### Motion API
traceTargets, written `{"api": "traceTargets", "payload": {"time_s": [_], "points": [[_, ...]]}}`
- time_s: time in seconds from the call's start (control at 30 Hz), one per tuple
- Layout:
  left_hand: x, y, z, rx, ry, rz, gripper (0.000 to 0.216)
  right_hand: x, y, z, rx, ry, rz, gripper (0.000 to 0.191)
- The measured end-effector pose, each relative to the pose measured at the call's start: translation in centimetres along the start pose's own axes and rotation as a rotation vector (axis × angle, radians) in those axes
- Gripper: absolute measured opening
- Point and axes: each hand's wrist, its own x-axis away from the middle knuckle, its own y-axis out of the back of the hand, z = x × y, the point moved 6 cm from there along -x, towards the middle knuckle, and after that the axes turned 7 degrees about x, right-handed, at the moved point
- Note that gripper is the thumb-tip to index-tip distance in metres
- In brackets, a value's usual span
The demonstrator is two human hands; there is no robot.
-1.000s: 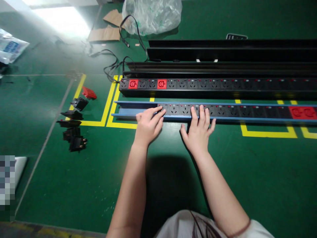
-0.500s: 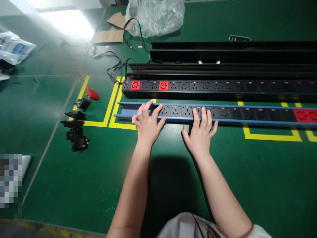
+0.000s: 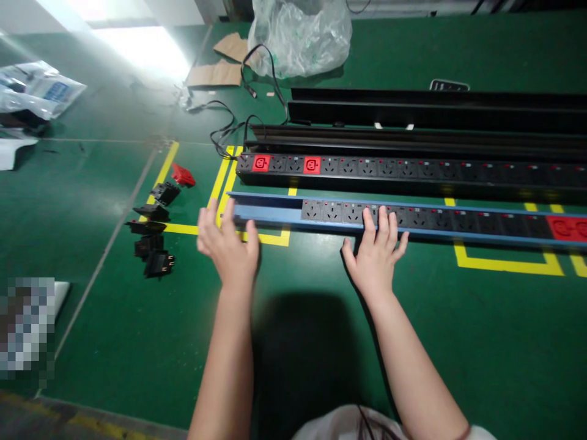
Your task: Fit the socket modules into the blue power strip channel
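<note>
A plastic bag (image 3: 299, 41) and cardboard scraps (image 3: 214, 74) lie at twelve o'clock. A black power strip (image 3: 403, 168) sits at one; black plugs (image 3: 158, 264) and a red plug (image 3: 183, 175) lie at ten.

Tiny printed numbers sit above the sockets on both power strips (image 3: 413, 219), too small to read. The blue label (image 3: 55, 91) on the white packet (image 3: 32, 88), upper left of the frame, is also unreadable.
</note>
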Motion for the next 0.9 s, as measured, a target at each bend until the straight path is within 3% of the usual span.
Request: {"api": "traceTargets", "payload": {"time_s": [0.13, 0.23, 0.3, 0.43, 0.6, 0.7, 0.8, 0.9], "points": [[-1.2, 5.2, 7.2, -0.12, 0.306, -0.256, 0.068, 0.1, -0.4, -0.2, 0.003, 0.014, 0.005, 0.079], [-2.2, 6.3, 12.2, -0.153, 0.613, -0.158, 0.086, 0.2, -0.5, -0.3, 0.008, 0.019, 0.002, 0.08], [-3.6, 6.5, 13.6, -0.184, 0.609, -0.148, 0.086, 0.2, -0.5, -0.3, 0.008, 0.018, 0.005, 0.08], [-6.4, 5.1, 14.3, -0.185, 0.525, -0.065, 0.077, 0.1, -0.4, -0.3, 0.011, 0.015, 0.012, 0.08], [-8.6, 3.1, 13.1, -0.101, 0.348, 0.063, 0.053, 0.1, -0.1, -0.1, 0.018, 0.008, -0.003, 0.076], [-9.5, 2.7, 12.0, -0.065, 0.259, 0.04, 0.044, 0.1, 0.0, -0.1, 0.017, -0.002, 0.002, 0.075], [-11.2, 2.3, 11.8, -0.113, 0.276, -0.005, 0.061, 0.1, -0.1, -0.1, 0.027, 0.013, -0.003, 0.076], [-13.5, 1.0, 12.9, -0.175, 0.389, 0.068, 0.085, 0.1, -0.2, -0.2, 0.031, 0.018, -0.003, 0.077]]}}
